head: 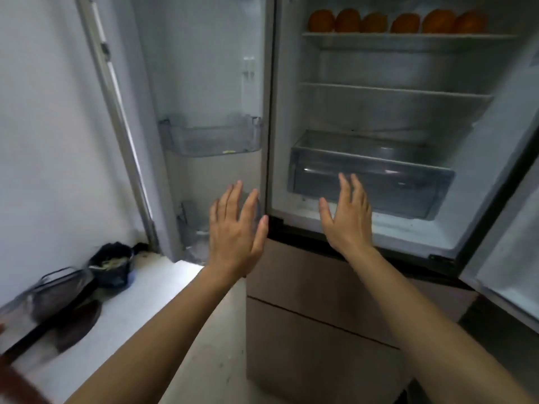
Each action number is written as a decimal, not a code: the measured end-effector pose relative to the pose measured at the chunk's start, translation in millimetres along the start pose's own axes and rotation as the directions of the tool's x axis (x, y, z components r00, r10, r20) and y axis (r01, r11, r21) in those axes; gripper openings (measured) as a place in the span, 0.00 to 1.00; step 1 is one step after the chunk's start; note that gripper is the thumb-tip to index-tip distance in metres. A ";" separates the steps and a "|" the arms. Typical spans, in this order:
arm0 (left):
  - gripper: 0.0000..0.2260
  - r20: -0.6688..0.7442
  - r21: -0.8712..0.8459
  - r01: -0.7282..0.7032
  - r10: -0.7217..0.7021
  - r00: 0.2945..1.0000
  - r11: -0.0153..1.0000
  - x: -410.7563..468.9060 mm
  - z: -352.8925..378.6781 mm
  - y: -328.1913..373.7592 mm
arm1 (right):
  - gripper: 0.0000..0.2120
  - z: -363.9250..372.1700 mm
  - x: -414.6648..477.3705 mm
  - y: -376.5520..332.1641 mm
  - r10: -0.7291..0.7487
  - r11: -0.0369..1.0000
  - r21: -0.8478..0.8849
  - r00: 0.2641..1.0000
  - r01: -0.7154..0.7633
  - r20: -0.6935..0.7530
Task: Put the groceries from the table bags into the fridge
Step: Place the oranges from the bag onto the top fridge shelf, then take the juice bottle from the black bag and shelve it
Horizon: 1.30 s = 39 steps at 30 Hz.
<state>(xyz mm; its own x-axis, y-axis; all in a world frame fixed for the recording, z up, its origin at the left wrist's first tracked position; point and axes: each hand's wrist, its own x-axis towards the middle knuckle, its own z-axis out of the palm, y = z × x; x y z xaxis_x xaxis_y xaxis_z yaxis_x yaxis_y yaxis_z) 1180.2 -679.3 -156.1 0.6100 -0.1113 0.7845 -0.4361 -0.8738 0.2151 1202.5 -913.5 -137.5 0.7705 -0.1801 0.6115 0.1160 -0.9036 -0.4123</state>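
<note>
**Hands free at the open fridge.** A person stands before an open fridge (287, 97) with both hands raised and carrying no groceries. The left hand (233, 228) is just off centre toward 7 o'clock and the right hand (347, 217) toward 3 o'clock. Both show straight, spread fingers, so the grip of each is apart and clamped on nothing. The right hand's fingertips overlap the front of the clear drawer (408, 182); whether they touch it cannot be told.

Six orange fruits (373, 23) line the top shelf (408, 36) at 1 o'clock and are the only groceries visible inside. The row's long axis runs from 9 to 3 o'clock along the shelf front. Each fruit is roundish and blurred and points no clear way. No groceries show on the shelf below, in the drawer, or in the door bin (210, 138) at 10 o'clock.

The job looks partly done, with one batch stowed and more likely to be fetched. A dark bag (112, 263) sits on a pale surface at 8 o'clock, but whether it is one of the table bags cannot be told.
</note>
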 end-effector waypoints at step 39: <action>0.28 -0.031 0.484 0.847 -0.963 0.267 0.219 -484.6 -547.3 -453.7 | 0.27 274.6 -442.0 -681.5 -0.707 0.701 0.598 0.267 0.390 0.655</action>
<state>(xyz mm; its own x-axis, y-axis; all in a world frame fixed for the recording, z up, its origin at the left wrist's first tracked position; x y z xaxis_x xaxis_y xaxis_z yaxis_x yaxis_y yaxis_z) 720.3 30.1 -315.6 0.5623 0.8267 0.0204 0.7414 -0.5149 0.4304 955.1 -111.3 -312.2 0.5340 0.8454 0.0125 0.7563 -0.4709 -0.4542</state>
